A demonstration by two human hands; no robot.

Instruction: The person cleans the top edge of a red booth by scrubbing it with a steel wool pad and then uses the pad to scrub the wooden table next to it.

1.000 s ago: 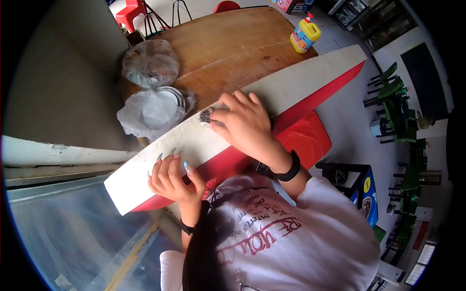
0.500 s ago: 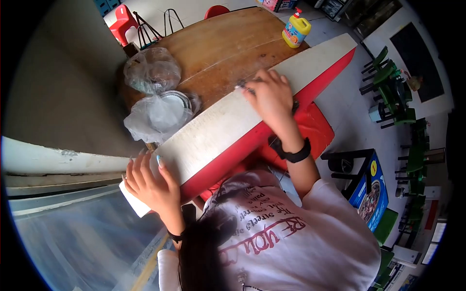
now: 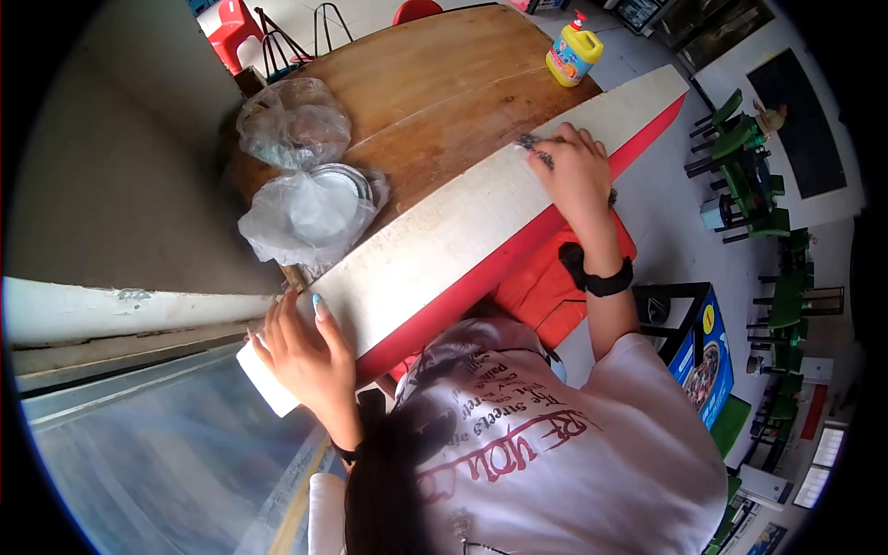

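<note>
A long board [image 3: 435, 245] with a scuffed white face and a red side lies slantwise in front of me, alongside the wooden table. My right hand [image 3: 575, 176] presses on the white face past its middle, fingers curled over a grey steel wool scourer [image 3: 528, 142]. Tangled strands of it poke out by the thumb and at the hand's edge; the rest is covered. At the near left end, my left hand [image 3: 310, 356] rests on the board with its fingers spread.
On the wooden table [image 3: 444, 83] stand a yellow pump bottle [image 3: 573, 54], a clear plastic bag [image 3: 294, 125] and another bag around stacked round dishes [image 3: 338, 196]. A red stool [image 3: 541, 287] is under the board. Green chairs [image 3: 731, 139] stand to the right.
My right hand has slid along the white face with the scourer, up and to the right, away from my left hand. My left hand stays at the board's end.
</note>
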